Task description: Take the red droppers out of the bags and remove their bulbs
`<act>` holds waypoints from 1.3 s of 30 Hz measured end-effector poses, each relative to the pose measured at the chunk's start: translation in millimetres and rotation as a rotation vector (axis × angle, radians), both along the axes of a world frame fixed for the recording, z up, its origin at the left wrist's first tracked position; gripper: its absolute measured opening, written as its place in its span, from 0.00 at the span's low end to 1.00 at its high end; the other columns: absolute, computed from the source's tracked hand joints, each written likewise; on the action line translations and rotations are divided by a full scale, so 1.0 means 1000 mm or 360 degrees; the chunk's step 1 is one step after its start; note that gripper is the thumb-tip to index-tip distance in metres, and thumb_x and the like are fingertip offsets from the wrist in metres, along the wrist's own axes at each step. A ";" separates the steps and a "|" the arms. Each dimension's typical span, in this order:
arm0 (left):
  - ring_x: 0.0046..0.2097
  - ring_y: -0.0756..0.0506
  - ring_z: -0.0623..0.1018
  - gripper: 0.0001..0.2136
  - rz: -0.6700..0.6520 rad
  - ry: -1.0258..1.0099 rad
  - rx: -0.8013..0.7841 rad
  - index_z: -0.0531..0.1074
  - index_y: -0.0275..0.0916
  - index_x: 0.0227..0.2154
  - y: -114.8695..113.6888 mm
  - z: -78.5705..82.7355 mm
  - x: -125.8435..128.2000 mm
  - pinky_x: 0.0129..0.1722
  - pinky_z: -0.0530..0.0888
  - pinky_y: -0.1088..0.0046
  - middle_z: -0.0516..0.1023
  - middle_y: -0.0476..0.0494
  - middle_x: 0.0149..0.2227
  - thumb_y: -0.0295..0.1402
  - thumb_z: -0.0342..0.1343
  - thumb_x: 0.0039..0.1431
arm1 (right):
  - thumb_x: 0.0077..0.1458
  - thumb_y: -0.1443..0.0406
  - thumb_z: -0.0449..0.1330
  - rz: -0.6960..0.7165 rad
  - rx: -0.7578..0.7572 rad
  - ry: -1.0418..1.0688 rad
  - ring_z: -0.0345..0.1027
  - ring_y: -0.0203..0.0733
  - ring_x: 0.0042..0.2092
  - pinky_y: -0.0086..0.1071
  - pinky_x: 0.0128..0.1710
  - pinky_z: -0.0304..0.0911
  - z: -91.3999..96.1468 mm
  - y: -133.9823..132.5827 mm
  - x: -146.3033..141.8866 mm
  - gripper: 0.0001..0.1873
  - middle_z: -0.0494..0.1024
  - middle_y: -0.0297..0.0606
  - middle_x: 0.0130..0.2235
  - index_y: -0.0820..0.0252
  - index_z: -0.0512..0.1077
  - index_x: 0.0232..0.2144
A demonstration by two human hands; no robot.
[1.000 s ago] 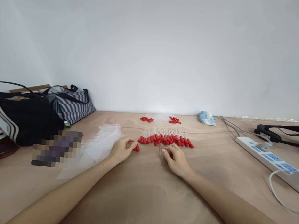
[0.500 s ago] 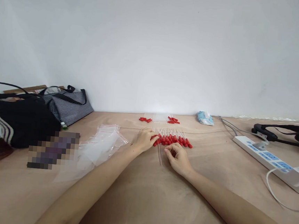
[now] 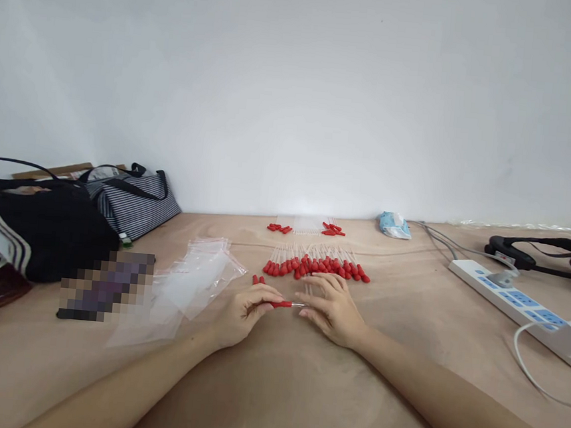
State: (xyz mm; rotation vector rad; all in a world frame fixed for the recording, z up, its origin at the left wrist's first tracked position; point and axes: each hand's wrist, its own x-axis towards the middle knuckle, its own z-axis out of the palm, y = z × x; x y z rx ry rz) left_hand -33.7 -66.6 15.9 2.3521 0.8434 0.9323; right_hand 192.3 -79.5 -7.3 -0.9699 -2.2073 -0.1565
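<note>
My left hand [image 3: 246,309] pinches the red bulb of a glass dropper [image 3: 287,304] that lies level just above the wooden table [image 3: 275,386]. My right hand [image 3: 331,306] holds the clear glass end of the same dropper between its fingertips. Right behind my hands lies a row of several red-bulbed droppers [image 3: 317,265]. Two loose red bulbs [image 3: 258,279] rest left of the row. Further back, clear glass tubes [image 3: 307,225] lie between two small heaps of red bulbs [image 3: 279,227].
A pile of clear zip bags [image 3: 187,282] lies to the left, with a black bag [image 3: 49,230] and a striped bag [image 3: 134,202] beyond. A white power strip [image 3: 517,304], cables, a black neckband device [image 3: 542,253] and a blue tissue pack [image 3: 394,225] are on the right.
My left hand reached into the row of droppers, then drew back toward me with one. My right hand now grips its glass end.
</note>
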 end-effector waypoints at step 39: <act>0.30 0.50 0.70 0.11 0.0737 0.0086 0.0446 0.72 0.41 0.34 0.014 -0.012 -0.017 0.29 0.69 0.74 0.69 0.46 0.29 0.36 0.46 0.55 | 0.52 0.71 0.46 -0.0194 -0.0238 0.0255 0.61 0.37 0.31 0.31 0.31 0.61 -0.016 0.001 0.024 0.18 0.66 0.38 0.30 0.59 0.67 0.43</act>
